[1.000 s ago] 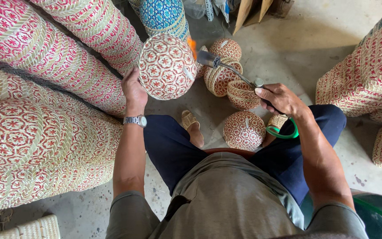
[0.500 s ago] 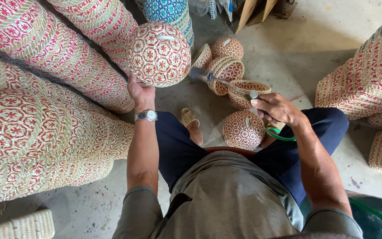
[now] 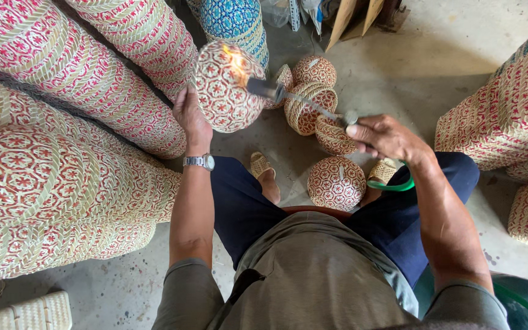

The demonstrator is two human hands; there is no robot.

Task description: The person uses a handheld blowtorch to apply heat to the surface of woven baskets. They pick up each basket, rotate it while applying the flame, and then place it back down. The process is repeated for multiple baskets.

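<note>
A round woven basket (image 3: 227,85) with a red and cream star pattern is up in the air, above the floor (image 3: 410,67) and in front of the person's knees. The left hand (image 3: 192,119) grips it from the side, fingers closed on its edge, so the round face is turned toward the flame. A small orange flame (image 3: 237,61) touches the top of the basket. The flame comes from a gas torch (image 3: 288,96), a thin metal pipe. The right hand (image 3: 381,137) holds the far end, fingers wrapped tight around it, well back from the fire. A green hose (image 3: 392,184) runs down from that hand. Smaller baskets (image 3: 336,182) of the same kind sit on the floor just beside the feet, close enough to reach. Tall stacks of big woven baskets (image 3: 44,134) lean at the left, and more stand at the right.
</note>
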